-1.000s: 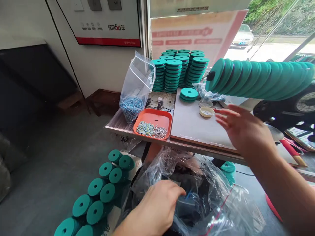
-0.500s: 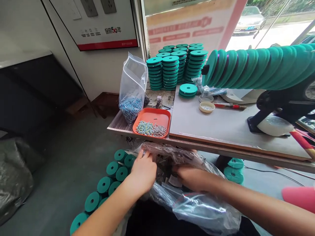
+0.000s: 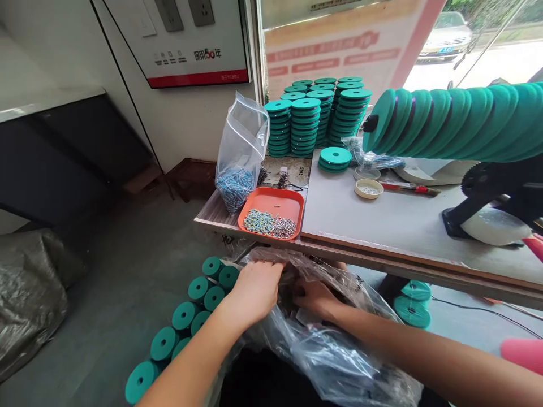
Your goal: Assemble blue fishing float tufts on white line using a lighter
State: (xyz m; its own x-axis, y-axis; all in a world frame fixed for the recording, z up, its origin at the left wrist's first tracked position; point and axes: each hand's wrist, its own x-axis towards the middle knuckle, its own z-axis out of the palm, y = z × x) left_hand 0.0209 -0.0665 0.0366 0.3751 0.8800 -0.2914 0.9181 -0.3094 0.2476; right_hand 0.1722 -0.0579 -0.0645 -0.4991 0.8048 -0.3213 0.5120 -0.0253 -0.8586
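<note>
A large clear plastic bag [image 3: 335, 362] lies across my lap, its mouth held up under the table edge. My left hand [image 3: 259, 285] is closed at the near left side of the mouth, its bent fingers on the bag's rim. Inside the mouth is my right hand [image 3: 317, 298], fingers curled and partly covered by plastic. What those fingers hold, if anything, is hidden. Dark contents and a pale slip of material show dimly around the right hand. Left of my left forearm stand rows of green spools [image 3: 184, 315].
On the table are an orange tray [image 3: 271, 195] of small parts, a zip bag [image 3: 237, 164] of blue pieces, stacked green spools [image 3: 305, 127], a brush [image 3: 409, 188] and a round dish [image 3: 368, 189]. A black stand [image 3: 470, 209] carries a row of green discs [image 3: 458, 121] at right.
My left hand has turned, its fingers now pointing right over the bag's mouth. My right hand has risen slightly inside the bag. The view has shifted a little left.
</note>
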